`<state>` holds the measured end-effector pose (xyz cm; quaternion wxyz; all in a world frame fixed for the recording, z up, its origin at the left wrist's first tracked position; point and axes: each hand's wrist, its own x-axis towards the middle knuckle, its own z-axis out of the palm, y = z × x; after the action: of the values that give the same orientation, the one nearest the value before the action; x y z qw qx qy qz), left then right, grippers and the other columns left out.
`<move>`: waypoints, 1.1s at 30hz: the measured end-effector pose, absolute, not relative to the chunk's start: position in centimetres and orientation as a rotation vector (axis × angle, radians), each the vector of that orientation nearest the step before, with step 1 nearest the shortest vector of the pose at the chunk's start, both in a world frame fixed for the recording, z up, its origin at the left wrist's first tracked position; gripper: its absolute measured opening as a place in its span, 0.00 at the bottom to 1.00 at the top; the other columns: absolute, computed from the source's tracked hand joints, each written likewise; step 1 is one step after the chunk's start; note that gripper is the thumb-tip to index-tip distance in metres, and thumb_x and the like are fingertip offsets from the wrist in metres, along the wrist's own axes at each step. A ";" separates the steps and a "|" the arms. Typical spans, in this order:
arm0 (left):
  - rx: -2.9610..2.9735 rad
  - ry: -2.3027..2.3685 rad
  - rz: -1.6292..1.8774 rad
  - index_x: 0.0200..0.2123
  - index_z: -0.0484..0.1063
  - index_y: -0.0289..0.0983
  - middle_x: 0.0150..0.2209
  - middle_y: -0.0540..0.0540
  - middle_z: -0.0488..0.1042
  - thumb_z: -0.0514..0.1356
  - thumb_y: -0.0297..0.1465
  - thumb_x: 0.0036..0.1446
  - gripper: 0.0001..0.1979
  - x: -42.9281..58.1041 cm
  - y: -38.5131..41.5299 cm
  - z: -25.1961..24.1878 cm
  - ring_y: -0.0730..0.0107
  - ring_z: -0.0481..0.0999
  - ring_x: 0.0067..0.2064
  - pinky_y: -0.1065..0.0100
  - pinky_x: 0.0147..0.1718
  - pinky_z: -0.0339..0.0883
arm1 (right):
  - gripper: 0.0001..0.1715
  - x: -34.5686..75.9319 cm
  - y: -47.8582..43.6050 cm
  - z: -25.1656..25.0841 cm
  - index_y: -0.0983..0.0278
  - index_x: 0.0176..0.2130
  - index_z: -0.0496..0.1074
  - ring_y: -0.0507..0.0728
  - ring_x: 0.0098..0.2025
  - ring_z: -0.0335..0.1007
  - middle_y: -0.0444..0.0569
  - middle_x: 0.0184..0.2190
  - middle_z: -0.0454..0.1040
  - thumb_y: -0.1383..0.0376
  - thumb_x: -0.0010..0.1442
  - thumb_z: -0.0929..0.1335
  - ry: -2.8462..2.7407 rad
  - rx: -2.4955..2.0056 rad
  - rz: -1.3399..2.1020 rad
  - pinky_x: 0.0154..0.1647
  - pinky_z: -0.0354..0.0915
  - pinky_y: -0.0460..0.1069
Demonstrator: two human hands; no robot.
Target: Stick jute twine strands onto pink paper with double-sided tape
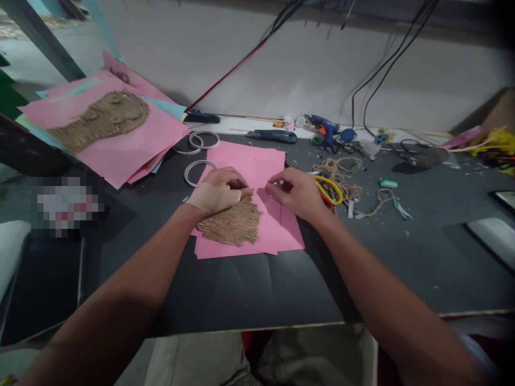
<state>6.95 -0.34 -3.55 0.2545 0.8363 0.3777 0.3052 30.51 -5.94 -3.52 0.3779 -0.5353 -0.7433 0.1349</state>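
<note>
My left hand [219, 190], with a beige bandage across its back and wrist, rests curled at the top of a coiled jute twine panel [231, 222]. The panel lies on a stack of pink paper [257, 161]. My right hand [293, 193] hovers just right of the panel's tip, its fingertips drawn together over the paper. Both sets of fingertips are partly hidden, so any thin strand between them is too small to tell.
Another jute shape on pink sheets [100, 120] lies upper left. Rolls of white tape [204, 140], a utility knife [271, 136], a blue glue gun [325, 128], loose twine [338, 179] and yellow-handled scissors [330, 190] sit on the dark table [249, 289].
</note>
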 end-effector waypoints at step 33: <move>2.283 1.395 0.940 0.31 0.81 0.40 0.37 0.45 0.81 0.67 0.32 0.54 0.02 5.0 0.4 -2.4 0.65 0.76 0.38 0.60 0.43 0.69 | 0.17 31.6 -5.9 -2.8 0.66 0.42 0.79 0.66 0.41 0.74 0.60 0.39 0.80 0.72 0.60 0.63 -1.958 -1.676 -0.114 0.45 0.68 0.60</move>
<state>5.04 0.42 -2.36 0.1525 0.7956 0.4863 0.3275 31.62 -5.88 -2.83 0.2772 -0.6241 -0.7293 -0.0425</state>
